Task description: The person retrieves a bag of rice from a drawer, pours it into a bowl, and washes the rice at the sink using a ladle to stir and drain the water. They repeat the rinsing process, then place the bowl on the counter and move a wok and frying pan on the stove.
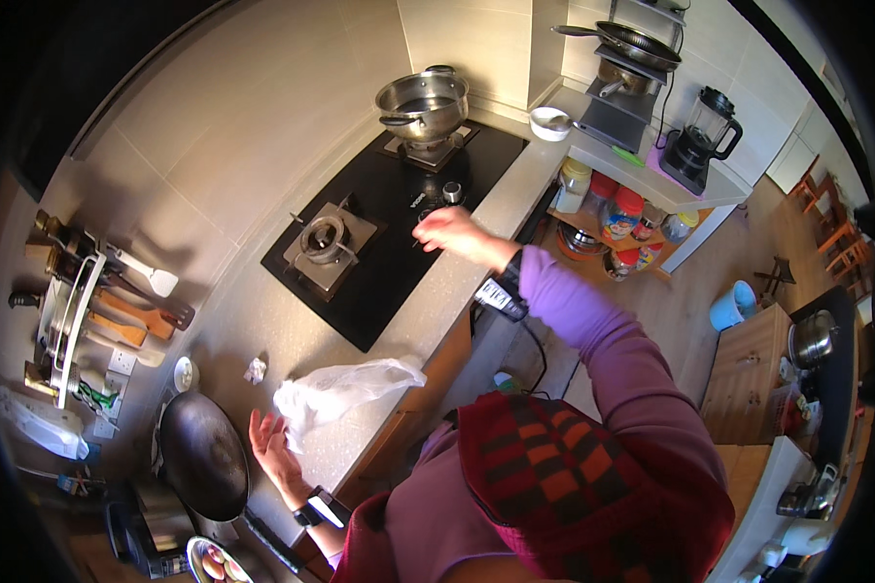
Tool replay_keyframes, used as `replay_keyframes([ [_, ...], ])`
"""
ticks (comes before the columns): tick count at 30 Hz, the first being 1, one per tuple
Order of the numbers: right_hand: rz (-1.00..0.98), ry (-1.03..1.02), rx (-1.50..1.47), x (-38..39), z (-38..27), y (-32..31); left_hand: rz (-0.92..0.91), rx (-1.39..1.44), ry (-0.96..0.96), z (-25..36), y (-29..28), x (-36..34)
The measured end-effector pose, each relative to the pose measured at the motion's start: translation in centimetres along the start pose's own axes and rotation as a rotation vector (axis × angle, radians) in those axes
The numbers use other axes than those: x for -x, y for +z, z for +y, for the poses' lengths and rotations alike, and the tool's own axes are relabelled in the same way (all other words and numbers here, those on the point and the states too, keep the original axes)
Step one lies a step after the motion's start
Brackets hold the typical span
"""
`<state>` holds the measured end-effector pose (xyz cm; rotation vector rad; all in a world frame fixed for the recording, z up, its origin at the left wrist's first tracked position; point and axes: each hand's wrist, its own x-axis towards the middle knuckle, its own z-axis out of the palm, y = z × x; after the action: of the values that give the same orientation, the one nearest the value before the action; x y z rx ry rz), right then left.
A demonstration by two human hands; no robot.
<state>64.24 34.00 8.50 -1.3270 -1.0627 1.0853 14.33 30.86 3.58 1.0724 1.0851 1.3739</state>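
My right hand (447, 232) is over the black gas cooktop (379, 287), fingers curled near the control knobs, one visible silver knob (452, 191) just behind it; what the fingertips grip is hidden. A steel two-handled pot (420, 102) sits on the far burner, while the near burner (325, 238) is bare. My left hand (272, 449) has its fingers apart at the edge of a crumpled white plastic bag (335, 394) on the counter (379, 428), beside a black frying pan (199, 452). A small crumpled scrap (255, 369) lies above the bag.
Hanging utensils (136, 306) line the left wall. At the back right are a white bowl (544, 124), a pan (637, 49) on a rack and a blender (695, 141). Below are shelved jars (622, 209), a blue bucket (732, 306) and a wooden cabinet (744, 374). A bowl (214, 562) sits lower left.
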Motion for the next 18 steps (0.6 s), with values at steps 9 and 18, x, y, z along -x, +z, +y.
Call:
replay_keyframes([
  [9, 0.479, -0.015, -0.544, -5.9, -5.2, -24.1, 0.835, -0.540, 0.645, 5.6, 3.0, -0.9],
  [18, 0.729, -0.312, -0.981, -17.1, -13.5, -42.3, 0.928, -0.437, 1.019, 10.2, 20.5, 2.5],
])
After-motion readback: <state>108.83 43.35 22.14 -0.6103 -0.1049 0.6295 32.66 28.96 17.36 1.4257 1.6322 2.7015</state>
